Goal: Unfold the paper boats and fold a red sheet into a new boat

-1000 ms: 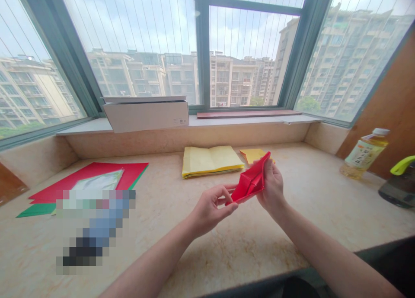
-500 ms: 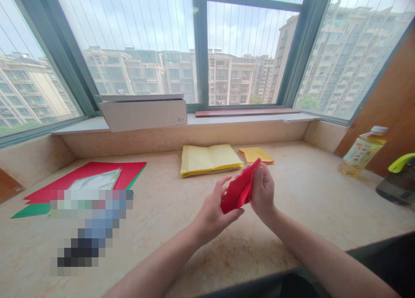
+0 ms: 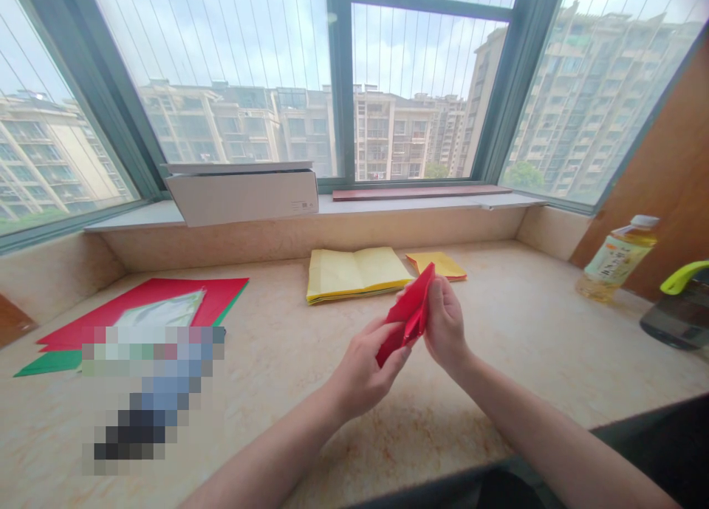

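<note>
A folded piece of red paper (image 3: 410,302) is held up above the counter, its pointed end tilted up and its layers parted along the lower right side. My left hand (image 3: 370,365) grips its lower left end, the thumb below and the fingers against the paper. My right hand (image 3: 446,324) pinches the right edge near the top. Just behind the paper lie a stack of pale yellow paper (image 3: 360,271) and a smaller folded yellow paper (image 3: 440,265) with an orange-red edge.
Red sheets (image 3: 160,291) and a green sheet (image 3: 49,363) lie at the left, under a clear packet (image 3: 160,307) and a blurred-out patch. A white box (image 3: 244,193) stands on the sill. At right are a drink bottle (image 3: 617,258) and a dark jug with a green handle (image 3: 684,278).
My left fingers, spread away from the paper before, have closed onto its lower end. The red paper and both hands have shifted slightly left, and its layers show more parted.
</note>
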`<state>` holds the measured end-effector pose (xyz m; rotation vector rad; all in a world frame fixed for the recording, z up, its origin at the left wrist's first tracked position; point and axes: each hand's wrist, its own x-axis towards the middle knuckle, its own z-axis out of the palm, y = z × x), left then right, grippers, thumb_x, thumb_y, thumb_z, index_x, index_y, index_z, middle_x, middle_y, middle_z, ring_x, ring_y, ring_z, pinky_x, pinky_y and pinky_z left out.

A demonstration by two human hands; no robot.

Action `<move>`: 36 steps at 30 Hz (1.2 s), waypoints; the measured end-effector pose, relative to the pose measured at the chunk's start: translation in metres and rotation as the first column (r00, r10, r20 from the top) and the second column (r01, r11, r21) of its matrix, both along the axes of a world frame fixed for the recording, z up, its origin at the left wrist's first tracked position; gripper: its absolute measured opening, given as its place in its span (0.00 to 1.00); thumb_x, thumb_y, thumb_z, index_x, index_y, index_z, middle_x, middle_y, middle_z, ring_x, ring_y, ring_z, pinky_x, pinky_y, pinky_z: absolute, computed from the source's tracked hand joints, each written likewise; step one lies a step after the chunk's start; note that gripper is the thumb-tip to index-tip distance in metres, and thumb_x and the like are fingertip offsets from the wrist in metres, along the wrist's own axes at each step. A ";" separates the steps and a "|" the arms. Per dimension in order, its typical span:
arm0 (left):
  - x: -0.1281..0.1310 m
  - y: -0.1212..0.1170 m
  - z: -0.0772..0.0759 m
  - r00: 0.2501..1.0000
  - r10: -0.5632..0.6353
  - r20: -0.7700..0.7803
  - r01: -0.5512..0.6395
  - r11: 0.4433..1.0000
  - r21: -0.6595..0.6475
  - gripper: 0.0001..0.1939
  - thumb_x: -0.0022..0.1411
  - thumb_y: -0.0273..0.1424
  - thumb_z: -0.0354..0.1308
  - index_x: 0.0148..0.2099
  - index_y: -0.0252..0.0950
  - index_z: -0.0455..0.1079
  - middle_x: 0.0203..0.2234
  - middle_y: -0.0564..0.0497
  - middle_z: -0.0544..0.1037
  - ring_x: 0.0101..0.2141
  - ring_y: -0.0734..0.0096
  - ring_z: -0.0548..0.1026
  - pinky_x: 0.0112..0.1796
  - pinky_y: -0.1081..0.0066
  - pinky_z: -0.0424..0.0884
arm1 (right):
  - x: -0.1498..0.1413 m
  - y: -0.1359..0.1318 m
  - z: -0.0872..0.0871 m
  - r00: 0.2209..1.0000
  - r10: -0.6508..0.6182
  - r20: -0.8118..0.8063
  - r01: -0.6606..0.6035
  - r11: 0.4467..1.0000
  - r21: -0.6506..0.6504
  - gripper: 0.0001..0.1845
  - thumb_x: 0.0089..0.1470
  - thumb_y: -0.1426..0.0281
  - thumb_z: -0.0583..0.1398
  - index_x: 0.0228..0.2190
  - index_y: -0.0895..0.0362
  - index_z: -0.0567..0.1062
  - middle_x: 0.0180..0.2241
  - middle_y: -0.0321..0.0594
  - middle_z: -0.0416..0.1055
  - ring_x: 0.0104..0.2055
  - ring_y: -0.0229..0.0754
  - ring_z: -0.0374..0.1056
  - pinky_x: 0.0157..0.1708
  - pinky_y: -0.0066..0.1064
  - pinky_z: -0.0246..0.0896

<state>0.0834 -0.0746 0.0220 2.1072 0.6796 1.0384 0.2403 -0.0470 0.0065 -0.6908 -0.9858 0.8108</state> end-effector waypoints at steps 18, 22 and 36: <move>0.000 0.009 -0.005 0.918 0.106 0.382 0.150 0.798 -0.583 0.34 0.62 0.40 0.62 0.63 0.40 0.47 0.32 0.50 0.78 0.30 0.66 0.79 0.39 0.57 0.77 | 0.000 -0.003 0.004 0.908 0.370 0.196 -0.347 0.927 -0.145 0.14 0.51 0.62 0.67 0.38 0.55 0.77 0.37 0.41 0.79 0.37 0.44 0.75 0.38 0.34 0.69; -0.001 0.015 -0.007 0.928 0.099 0.359 0.168 0.750 -0.640 0.37 0.57 0.36 0.67 0.62 0.37 0.51 0.31 0.50 0.78 0.31 0.66 0.78 0.39 0.56 0.76 | 0.003 -0.001 -0.001 0.887 0.391 0.245 -0.360 0.919 -0.162 0.14 0.55 0.60 0.64 0.39 0.56 0.79 0.36 0.41 0.79 0.36 0.43 0.75 0.39 0.34 0.68; -0.005 0.012 0.003 0.975 -0.028 0.221 0.178 0.697 -0.695 0.17 0.57 0.40 0.65 0.42 0.31 0.71 0.33 0.45 0.78 0.34 0.67 0.76 0.38 0.67 0.70 | 0.005 -0.002 -0.005 0.893 0.389 0.225 -0.361 0.919 -0.158 0.22 0.58 0.51 0.58 0.32 0.57 0.79 0.20 0.38 0.72 0.18 0.39 0.63 0.14 0.29 0.58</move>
